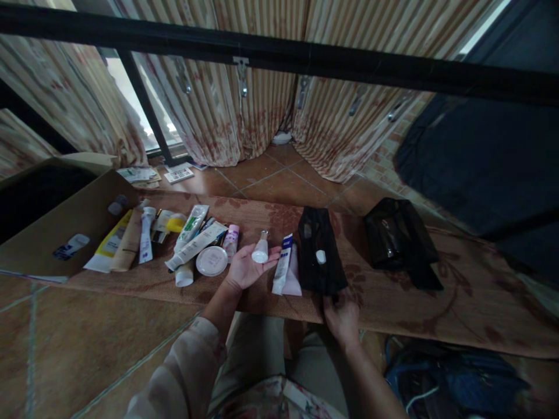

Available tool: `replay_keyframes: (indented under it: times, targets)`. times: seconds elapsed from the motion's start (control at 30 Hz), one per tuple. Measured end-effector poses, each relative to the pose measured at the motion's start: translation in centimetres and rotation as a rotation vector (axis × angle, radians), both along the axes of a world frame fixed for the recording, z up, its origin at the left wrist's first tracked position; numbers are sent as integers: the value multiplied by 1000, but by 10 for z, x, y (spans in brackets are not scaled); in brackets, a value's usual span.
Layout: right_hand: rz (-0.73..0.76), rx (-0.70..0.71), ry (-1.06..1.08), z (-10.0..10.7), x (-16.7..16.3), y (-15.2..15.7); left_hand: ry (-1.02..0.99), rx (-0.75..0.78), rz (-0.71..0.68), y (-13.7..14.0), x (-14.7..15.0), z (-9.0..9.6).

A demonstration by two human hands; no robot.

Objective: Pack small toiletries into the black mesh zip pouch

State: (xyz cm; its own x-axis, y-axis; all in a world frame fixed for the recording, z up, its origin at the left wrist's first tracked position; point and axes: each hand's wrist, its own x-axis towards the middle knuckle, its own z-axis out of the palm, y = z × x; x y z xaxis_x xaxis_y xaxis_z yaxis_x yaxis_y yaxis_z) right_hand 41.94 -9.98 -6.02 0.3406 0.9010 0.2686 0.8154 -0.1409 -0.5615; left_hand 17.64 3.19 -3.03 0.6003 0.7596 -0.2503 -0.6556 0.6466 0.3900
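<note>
My left hand (245,270) is turned palm up, and a small white bottle (260,252) with a narrow, shiny top rests across its fingers. At the near edge of a black pouch (312,270), my right hand (342,319) has its fingers closed on the fabric. A white item (321,256) shows in the pouch's middle. Between the bottle and the pouch lie a white and blue tube (283,265) and a pale lilac tube (293,272). Left of my left hand are a round, pale-lidded jar (212,261) and a pink bottle (231,241).
Several tubes, among them a yellow and white one (111,244), lie farther left beside a cardboard box (82,233). A second black pouch (386,244) stands on the right of the patterned bench cover (471,302). A dark bar (279,49) crosses above.
</note>
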Motion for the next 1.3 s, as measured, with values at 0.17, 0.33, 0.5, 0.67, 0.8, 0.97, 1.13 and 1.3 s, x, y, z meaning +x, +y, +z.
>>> replay_keyframes:
  times: [0.17, 0.33, 0.5, 0.67, 0.8, 0.97, 1.13, 1.3]
  targets:
    - [-6, -12, 1, 0, 0, 0, -12, 105, -29, -2, -1, -2]
    - [-19, -38, 16, 0, -1, -1, 54, 200, 0, -2, 0, -8]
    - [-11, -8, 6, 0, 0, 0, 115, 270, 43, -2, 2, -8]
    - [-15, -35, 31, 0, -1, 0, 134, 245, 82, -2, 4, -10]
    - [-20, -37, 22, 1, -1, 0, 130, 202, 102, -1, 4, -11]
    - [-26, -25, 8, -1, 0, 0, 141, 142, 127, -2, 6, -8]
    - [-28, -21, -1, 0, -1, 0, 140, 99, 141, -1, 6, -9]
    - [-18, -30, 27, 2, -1, 0, 122, 85, 125, 1, 6, -10]
